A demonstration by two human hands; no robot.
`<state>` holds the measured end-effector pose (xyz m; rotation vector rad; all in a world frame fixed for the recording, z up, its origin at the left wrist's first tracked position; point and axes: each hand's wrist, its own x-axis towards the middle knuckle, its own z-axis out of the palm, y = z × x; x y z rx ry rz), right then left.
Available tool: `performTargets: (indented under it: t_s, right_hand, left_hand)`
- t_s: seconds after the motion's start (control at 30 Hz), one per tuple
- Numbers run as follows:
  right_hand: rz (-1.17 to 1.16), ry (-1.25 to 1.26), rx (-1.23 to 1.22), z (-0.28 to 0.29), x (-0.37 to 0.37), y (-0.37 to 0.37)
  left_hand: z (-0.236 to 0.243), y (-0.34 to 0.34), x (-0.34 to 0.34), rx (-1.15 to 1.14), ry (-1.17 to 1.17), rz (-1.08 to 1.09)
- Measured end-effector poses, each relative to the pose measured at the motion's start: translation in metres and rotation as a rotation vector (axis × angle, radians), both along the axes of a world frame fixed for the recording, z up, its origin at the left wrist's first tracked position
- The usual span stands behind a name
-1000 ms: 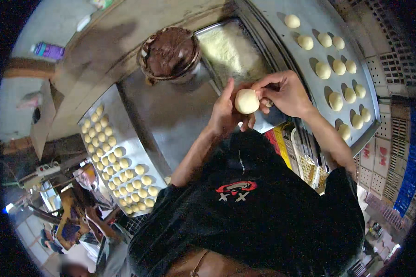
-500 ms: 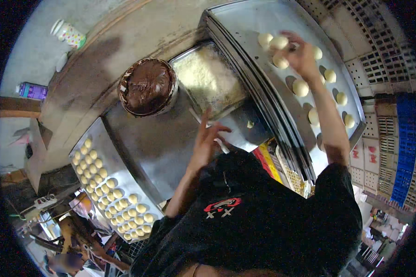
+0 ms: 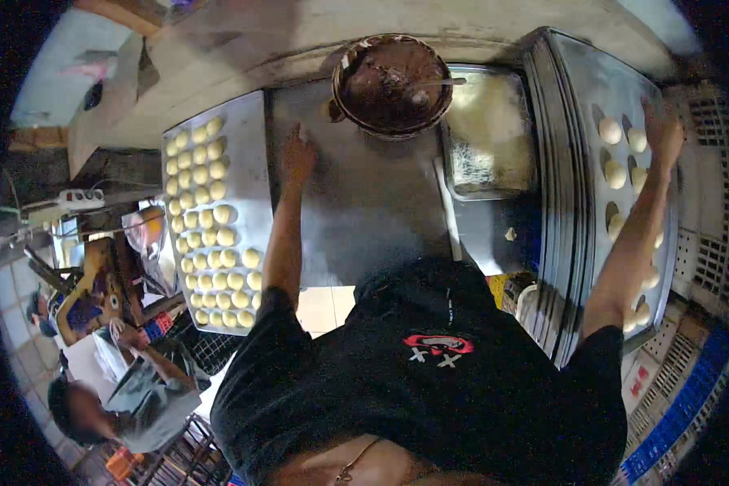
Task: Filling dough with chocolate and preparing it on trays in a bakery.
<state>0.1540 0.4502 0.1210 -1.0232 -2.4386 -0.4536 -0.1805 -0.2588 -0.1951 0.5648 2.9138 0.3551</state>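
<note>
My left hand [image 3: 298, 158] hovers over the bare steel worktop [image 3: 364, 202], beside the left tray [image 3: 251, 154]. Its index finger stretches forward and it holds nothing I can see. Rows of pale dough balls [image 3: 205, 217] lie on that tray. At the far right, my right hand [image 3: 662, 134] is over the outer edge of another metal tray [image 3: 575, 89], near a few larger dough balls [image 3: 611, 130]. Its fingers are blurred and partly hidden, so their grip does not show. My forearm covers some of those balls.
A round bowl of dark brown paste [image 3: 393, 85] with a pale-handled utensil [image 3: 445, 82] stands at the back. Right of it is a shallow tray with pale powder [image 3: 490, 121]. Trays are stacked under the right one. Another person [image 3: 138, 397] is at lower left; plastic crates [image 3: 680, 397] stand at right.
My view has swung to the left. My left hand has moved from beside the powder tray toward the left tray. My right hand has gone from among the dough balls to the right tray's outer edge.
</note>
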Motion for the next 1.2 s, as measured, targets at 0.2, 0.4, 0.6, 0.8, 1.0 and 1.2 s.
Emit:
performTargets:
  t_s: [0.2, 0.4, 0.6, 0.8, 1.0, 1.2]
  right_hand:
    - [0.416, 0.548, -0.068, -0.025, -0.072, -0.211]
    - [0.614, -0.128, -0.729, -0.191, -0.113, -0.304]
    - [0.641, -0.129, -0.564, -0.246, -0.055, -0.345]
    - [0.477, -0.101, -0.661, -0.244, -0.018, -0.316]
    - [0.514, 0.074, -0.957, -0.304, -0.009, -0.319]
    - [0.167, -0.082, -0.945, -0.237, -0.006, -0.327]
  left_hand:
    - [0.006, 0.083, -0.054, -0.133, 0.110, -0.250]
    - [-0.043, 0.051, -0.082, 0.661, 0.171, -0.385]
    - [0.038, 0.035, 0.044, 1.300, -0.581, -0.049]
    - [0.133, 0.049, 0.173, 2.017, -0.951, 0.193]
    - [0.144, 0.085, 0.229, 2.323, -1.295, 0.716]
    - [0.125, 0.098, 0.230, 1.806, -1.208, 0.683]
